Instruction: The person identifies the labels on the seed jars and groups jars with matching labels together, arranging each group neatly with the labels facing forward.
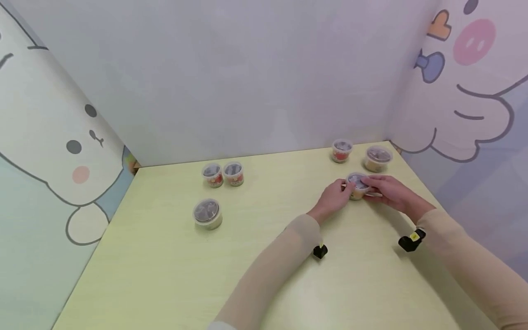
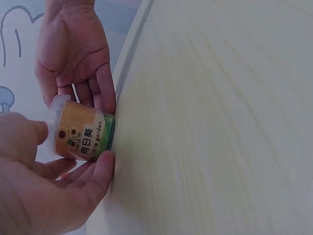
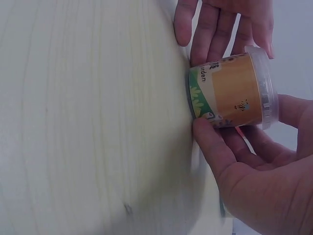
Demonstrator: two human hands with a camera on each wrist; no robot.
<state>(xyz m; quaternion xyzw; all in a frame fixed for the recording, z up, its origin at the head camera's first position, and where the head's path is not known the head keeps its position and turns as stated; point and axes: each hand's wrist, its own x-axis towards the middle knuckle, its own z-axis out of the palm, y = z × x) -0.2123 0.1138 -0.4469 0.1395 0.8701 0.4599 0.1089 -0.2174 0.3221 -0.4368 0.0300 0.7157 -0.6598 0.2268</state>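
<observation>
We find the orange cup standing upright on the desk, toward its far right part, between both hands. It is a small clear plastic tub with a clear lid and an orange paper label that carries a green band at the base, a sunflower drawing and the words "little garden" in the left wrist view. The label hides its contents.

The left hand is grasping the cup from its left side: thumb and fingers curl about the wall, fingertips touching the desk beside the base. The right hand is grasping the same cup from the right side, its fingers lying along the wall and reaching over the lid rim. Both grips are closed on the cup.

Just behind it stand two more lidded tubs: a red-labelled cup and, to its right, a tan cup near the far right corner. Well apart, on the far left part of the desk, two red-labelled cups stand side by side, touching or nearly so. A wider lidded tub stands alone nearer to us. Their contents cannot be told.
</observation>
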